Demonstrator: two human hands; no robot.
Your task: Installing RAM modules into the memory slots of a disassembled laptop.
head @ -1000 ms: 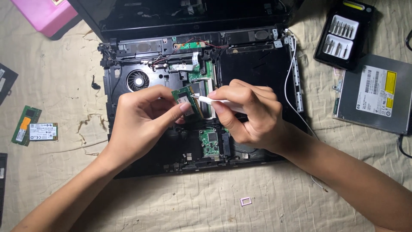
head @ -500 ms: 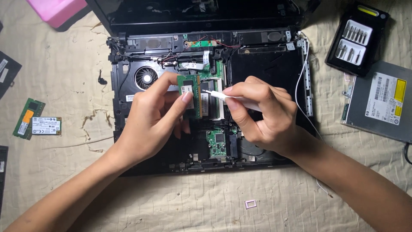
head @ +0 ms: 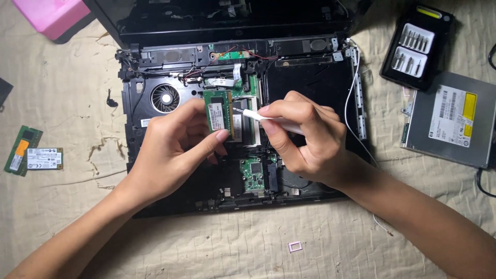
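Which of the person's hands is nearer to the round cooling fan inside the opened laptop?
Left. The left hand sits just right of and below the cooling fan, holding a green memory module. The right hand is farther right, over the laptop's middle.

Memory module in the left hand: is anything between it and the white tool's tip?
Nothing visible. The left hand holds the green memory module upright over the open laptop; the right hand points the white tool at its right edge, tip apparently touching.

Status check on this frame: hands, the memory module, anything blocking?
Left hand pinches green memory module, tilted up above open laptop base. Right hand holds white tool, tip at module edge. Nothing blocking.
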